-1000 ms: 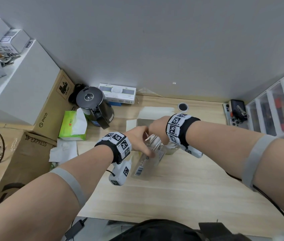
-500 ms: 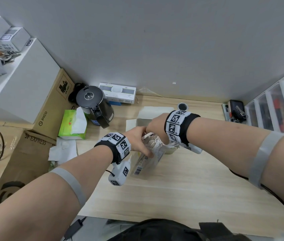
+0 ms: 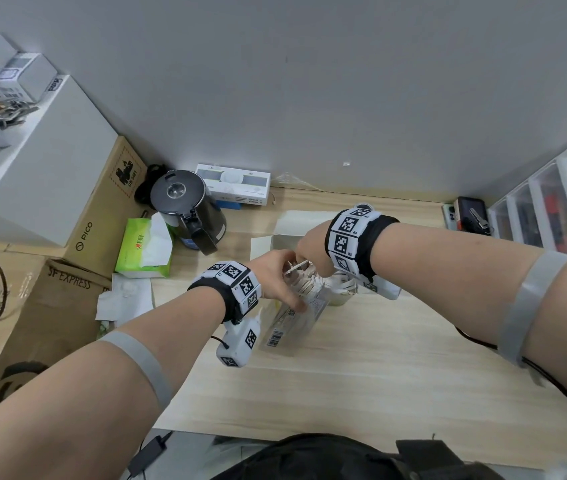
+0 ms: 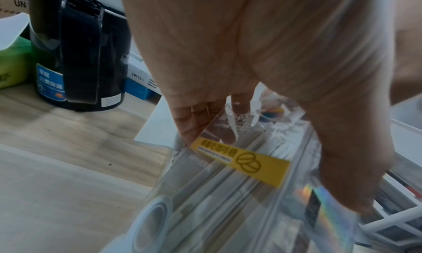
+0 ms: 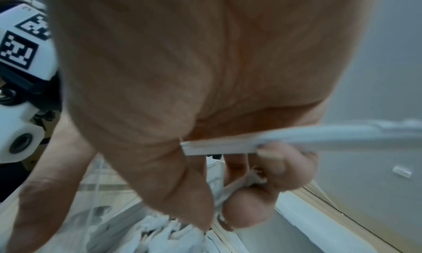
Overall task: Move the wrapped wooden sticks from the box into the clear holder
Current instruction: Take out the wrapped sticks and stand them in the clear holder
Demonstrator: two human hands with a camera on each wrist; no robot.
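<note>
The wrapped wooden sticks [image 3: 304,284] stand packed together in the clear holder [image 3: 296,317], their paper-wrapped tops bunched at its mouth, directly under the right hand [image 3: 311,252]. That hand reaches down from above with fingers curled; in the right wrist view the fingertips [image 5: 246,210] pinch the crumpled wrapper ends, and one more wrapped stick [image 5: 285,139] lies crosswise through the curled fingers. The left hand [image 3: 275,278] grips the holder from its side, thumb on the near face and fingers round the far one, with the holder tilted on the desk [image 3: 361,368]. In the left wrist view the holder's clear wall carries a yellow label [image 4: 242,162] just below the fingers [image 4: 194,121], with the sticks showing through as pale stripes. A barcode sticker [image 3: 275,337] sits low on the holder, beside the left wrist.

Just beyond the right hand lies the open white box [image 3: 285,239], its flaps spread. Past the left hand stand a black kettle [image 3: 188,211] and a green tissue pack [image 3: 143,247], with cardboard boxes [image 3: 102,216] farther out. Well off beyond the right forearm are clear drawers [image 3: 545,209].
</note>
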